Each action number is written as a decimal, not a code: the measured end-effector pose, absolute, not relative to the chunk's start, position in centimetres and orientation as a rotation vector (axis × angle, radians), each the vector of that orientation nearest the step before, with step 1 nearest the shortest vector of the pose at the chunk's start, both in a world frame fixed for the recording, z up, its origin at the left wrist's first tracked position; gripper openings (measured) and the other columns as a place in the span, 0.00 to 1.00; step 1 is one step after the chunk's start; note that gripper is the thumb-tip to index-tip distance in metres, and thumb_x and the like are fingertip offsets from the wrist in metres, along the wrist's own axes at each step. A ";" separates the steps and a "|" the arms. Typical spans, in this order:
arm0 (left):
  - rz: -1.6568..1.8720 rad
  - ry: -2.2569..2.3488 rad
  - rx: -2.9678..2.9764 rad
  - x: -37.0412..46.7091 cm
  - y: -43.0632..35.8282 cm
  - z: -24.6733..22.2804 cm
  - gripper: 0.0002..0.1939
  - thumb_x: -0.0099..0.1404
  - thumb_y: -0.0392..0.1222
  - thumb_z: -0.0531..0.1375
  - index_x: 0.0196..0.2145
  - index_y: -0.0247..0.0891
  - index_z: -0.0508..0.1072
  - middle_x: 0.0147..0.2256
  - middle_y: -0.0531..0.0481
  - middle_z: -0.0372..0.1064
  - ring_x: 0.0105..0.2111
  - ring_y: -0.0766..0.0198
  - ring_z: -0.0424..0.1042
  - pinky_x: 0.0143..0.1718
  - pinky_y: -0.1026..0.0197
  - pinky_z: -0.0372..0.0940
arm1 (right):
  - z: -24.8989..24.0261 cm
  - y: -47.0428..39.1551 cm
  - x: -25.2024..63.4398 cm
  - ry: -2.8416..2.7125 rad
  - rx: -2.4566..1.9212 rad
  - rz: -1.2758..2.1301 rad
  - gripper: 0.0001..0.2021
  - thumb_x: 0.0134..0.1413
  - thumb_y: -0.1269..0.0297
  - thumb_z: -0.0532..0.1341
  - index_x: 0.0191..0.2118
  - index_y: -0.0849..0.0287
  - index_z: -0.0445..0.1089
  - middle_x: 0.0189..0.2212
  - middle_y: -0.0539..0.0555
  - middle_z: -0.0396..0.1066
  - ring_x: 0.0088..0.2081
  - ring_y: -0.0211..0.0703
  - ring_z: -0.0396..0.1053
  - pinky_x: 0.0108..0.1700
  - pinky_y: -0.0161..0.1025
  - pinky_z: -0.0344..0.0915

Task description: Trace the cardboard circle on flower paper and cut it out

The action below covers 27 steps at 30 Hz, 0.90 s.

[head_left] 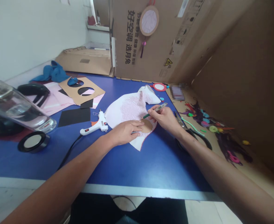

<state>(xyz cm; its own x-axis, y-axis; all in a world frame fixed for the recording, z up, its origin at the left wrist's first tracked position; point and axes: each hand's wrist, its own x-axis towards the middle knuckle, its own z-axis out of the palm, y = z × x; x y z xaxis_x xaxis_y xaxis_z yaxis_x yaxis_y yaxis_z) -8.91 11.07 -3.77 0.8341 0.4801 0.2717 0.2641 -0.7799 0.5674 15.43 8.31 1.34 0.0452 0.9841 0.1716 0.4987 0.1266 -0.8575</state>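
At the frame's centre, a brown oval card [147, 126] lies on a white patterned fabric sheet [127, 107], itself on the blue tabletop [130, 168]. Left of the sheet is a white plastic glue gun [97, 125]; farther left, a clear water-filled glass [22, 105] stands behind a black round lid [34, 141]. Black-handled metal scissors [198, 133] lie right of the sheet; a brown cardboard panel [151, 68] rises behind, upper centre.

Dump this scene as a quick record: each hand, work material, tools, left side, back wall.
left_hand: left hand pressing on brown oval and white cloth
right_hand: right hand gripping pen, green tip pointing toward the oval
work_material: white patterned cloth, oval lying on it
tools: white glue gun left of cloth; black-handled scissors partly behind right forearm
left_side: black sheet, cardboard with two oval holes
back_wall: round ornament with purple tassel
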 end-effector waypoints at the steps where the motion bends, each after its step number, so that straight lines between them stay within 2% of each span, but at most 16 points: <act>1: 0.555 0.546 2.491 -8.9 11.1 -3.8 0.17 0.75 0.37 0.63 0.57 0.42 0.84 0.68 0.41 0.72 0.69 0.52 0.72 0.71 0.43 0.67 | 1.3 8.3 15.4 -1.573 -1.487 0.736 0.14 0.65 0.51 0.67 0.34 0.56 0.75 0.25 0.55 0.83 0.23 0.44 0.75 0.27 0.38 0.69; 12: 0.543 0.552 2.496 -8.9 11.0 -3.7 0.16 0.75 0.37 0.63 0.57 0.44 0.84 0.69 0.43 0.72 0.70 0.54 0.71 0.72 0.44 0.66 | 1.3 8.4 15.5 -1.594 -1.491 0.701 0.14 0.64 0.52 0.66 0.33 0.56 0.75 0.24 0.54 0.82 0.22 0.44 0.75 0.27 0.38 0.68; 17: 0.547 0.549 2.496 -8.9 11.1 -3.7 0.16 0.75 0.37 0.63 0.57 0.40 0.84 0.69 0.40 0.72 0.70 0.52 0.71 0.72 0.43 0.65 | 1.3 8.3 15.8 -1.592 -1.500 0.683 0.15 0.65 0.52 0.66 0.31 0.56 0.75 0.25 0.55 0.82 0.23 0.44 0.75 0.27 0.39 0.69; 21: 0.554 0.545 2.498 -8.9 11.1 -3.7 0.16 0.74 0.37 0.64 0.56 0.42 0.84 0.68 0.41 0.73 0.69 0.52 0.72 0.72 0.43 0.66 | 1.2 8.0 16.0 -1.579 -1.516 0.666 0.15 0.65 0.51 0.66 0.33 0.56 0.75 0.24 0.54 0.82 0.23 0.45 0.74 0.27 0.39 0.68; 27: 0.562 0.552 2.485 -8.9 11.1 -3.7 0.16 0.75 0.39 0.64 0.56 0.43 0.84 0.67 0.42 0.74 0.68 0.52 0.73 0.72 0.43 0.66 | 1.2 7.7 16.6 -1.581 -1.532 0.637 0.15 0.66 0.51 0.66 0.33 0.56 0.76 0.23 0.53 0.81 0.24 0.46 0.75 0.31 0.40 0.69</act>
<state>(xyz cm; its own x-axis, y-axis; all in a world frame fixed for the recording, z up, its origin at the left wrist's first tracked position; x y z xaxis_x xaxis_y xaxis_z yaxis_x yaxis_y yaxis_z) -8.93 11.11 -3.75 0.8302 0.4852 0.2743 0.2657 -0.7772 0.5705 16.61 7.67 1.23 0.0815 0.9744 0.2097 0.5572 0.1299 -0.8201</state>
